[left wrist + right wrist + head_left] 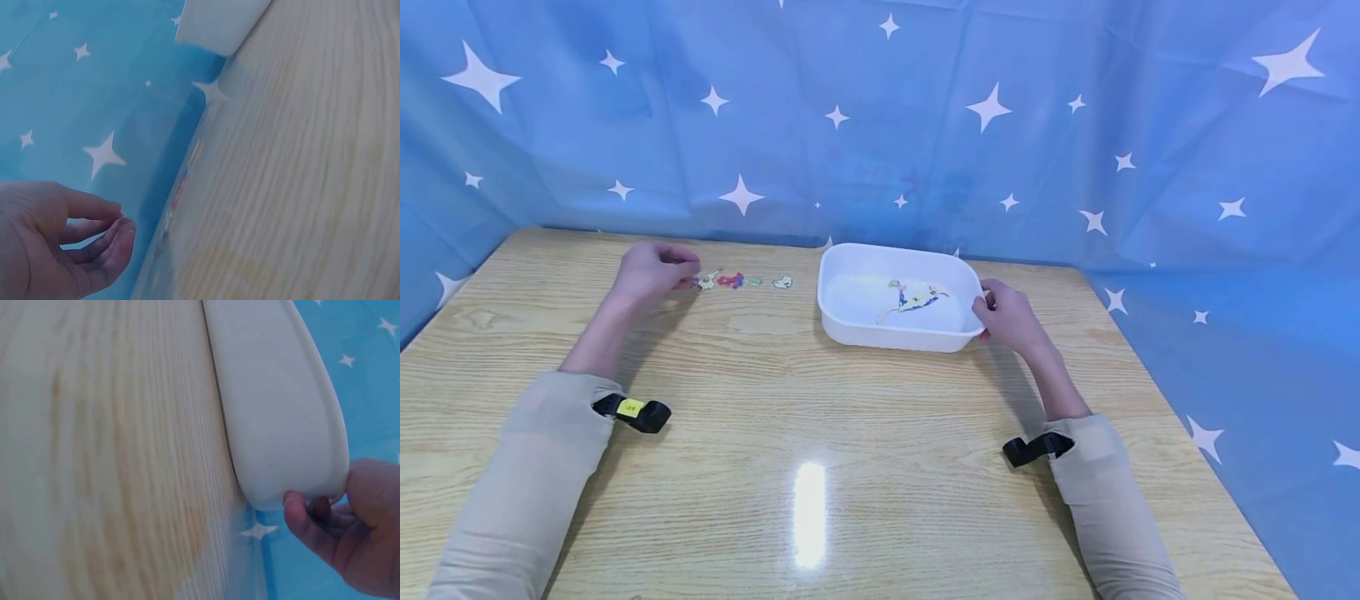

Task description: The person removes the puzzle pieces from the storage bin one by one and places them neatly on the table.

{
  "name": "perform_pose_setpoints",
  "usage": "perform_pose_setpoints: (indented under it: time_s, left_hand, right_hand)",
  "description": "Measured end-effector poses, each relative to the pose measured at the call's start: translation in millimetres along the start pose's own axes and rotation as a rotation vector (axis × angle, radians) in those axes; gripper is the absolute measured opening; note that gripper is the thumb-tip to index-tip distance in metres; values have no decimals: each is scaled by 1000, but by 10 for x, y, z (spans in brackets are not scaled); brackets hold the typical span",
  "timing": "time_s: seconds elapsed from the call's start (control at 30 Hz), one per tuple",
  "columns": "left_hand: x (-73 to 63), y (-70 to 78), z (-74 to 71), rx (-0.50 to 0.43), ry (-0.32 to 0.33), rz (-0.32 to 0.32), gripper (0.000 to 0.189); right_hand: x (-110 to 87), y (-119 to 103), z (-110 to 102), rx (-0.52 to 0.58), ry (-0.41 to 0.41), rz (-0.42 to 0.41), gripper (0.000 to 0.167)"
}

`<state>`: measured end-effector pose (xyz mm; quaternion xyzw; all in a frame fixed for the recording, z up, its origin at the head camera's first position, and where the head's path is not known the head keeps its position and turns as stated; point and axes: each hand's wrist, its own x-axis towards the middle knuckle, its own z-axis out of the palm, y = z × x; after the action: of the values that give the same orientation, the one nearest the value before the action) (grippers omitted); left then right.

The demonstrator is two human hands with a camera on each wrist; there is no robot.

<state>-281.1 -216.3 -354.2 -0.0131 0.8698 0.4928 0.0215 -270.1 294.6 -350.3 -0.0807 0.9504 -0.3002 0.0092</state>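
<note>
At the back left of the table, my left hand (pixel 651 271) hovers by the left end of a row of small flat colourful cutouts. Its fingers (pixel 122 250) are bent with the tips close to the thumb. I see nothing between them, though a tiny piece could be hidden. The row includes a red and blue cutout (pixel 730 281), a green one (pixel 754 282) and a pale one (pixel 782 282). My right hand (pixel 1011 317) grips the right end of a white plastic tub (pixel 895 336) at its rim. Several cutouts (pixel 917 300) lie on the tub's floor.
The wooden table (pixel 722 467) ends at the back against a blue cloth (pixel 880 108) with white stars. Both forearms wear a black wrist camera, the left one (pixel 643 414) with a yellow label. A bright reflection shines on the tabletop near the front.
</note>
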Motion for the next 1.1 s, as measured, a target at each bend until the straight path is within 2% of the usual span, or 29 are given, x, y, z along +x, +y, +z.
perform_pose_setpoints:
  time_s: [0.3,0.53,0.73,0.9,1.1]
  left_hand:
    - [-56,241,177,-28,-6,91,32]
    - [-79,419,357,-141,-25,134,28]
    - [-83,579,522,-150,-39,158,27]
    - [-62,722,693,-200,-51,189,25]
    - [-31,871,931,-227,-104,202,25]
  right_hand:
    - [-7,-10,10,4,-4,0,46]
    - [-18,-32,-5,4,-11,10,47]
    - [-19,-42,-7,4,-10,15,46]
    - [-12,-42,-6,3,-5,11,46]
    - [-4,-35,13,-2,-5,18,46]
